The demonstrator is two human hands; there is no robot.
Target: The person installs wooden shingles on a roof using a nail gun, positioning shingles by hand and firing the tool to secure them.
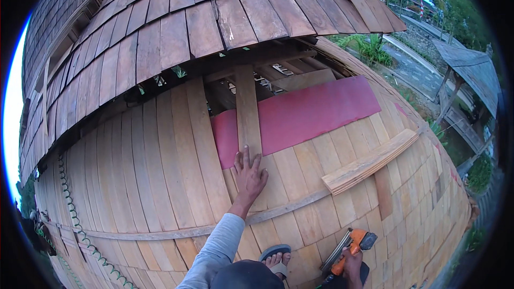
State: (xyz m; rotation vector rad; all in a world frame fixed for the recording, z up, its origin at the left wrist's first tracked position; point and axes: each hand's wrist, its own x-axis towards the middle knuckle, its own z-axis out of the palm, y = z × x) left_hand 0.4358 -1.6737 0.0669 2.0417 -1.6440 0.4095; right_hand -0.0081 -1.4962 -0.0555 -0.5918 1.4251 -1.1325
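Left hand (249, 174), fingers spread and gripping nothing, lies flat on the lower end of a pale upright wooden shingle (247, 109) whose long axis runs up-slope over red underlay sheet (316, 112); right hand (352, 263), down-slope and farther off, clenches an orange nail gun (350, 249).

No packages, labels, signs or screens visible.
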